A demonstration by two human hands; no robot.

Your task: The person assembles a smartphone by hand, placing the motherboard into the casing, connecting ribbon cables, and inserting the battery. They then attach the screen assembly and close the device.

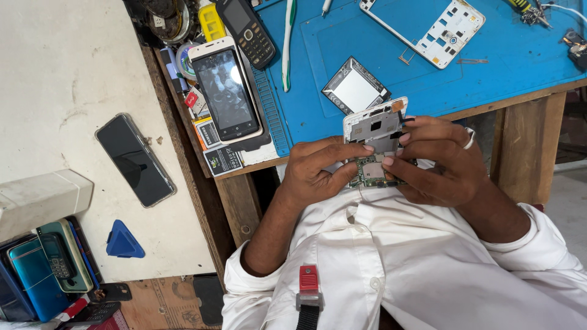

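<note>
I am pinching the opened phone chassis [374,142] between my left hand [318,171] and right hand [437,162] above the blue mat [520,55], risking cracking its exposed circuit board [370,173] by squeezing.

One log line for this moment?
left hand: grips opened white phone with bare green circuit board | right hand: grips it too | blue work mat: behind
</note>
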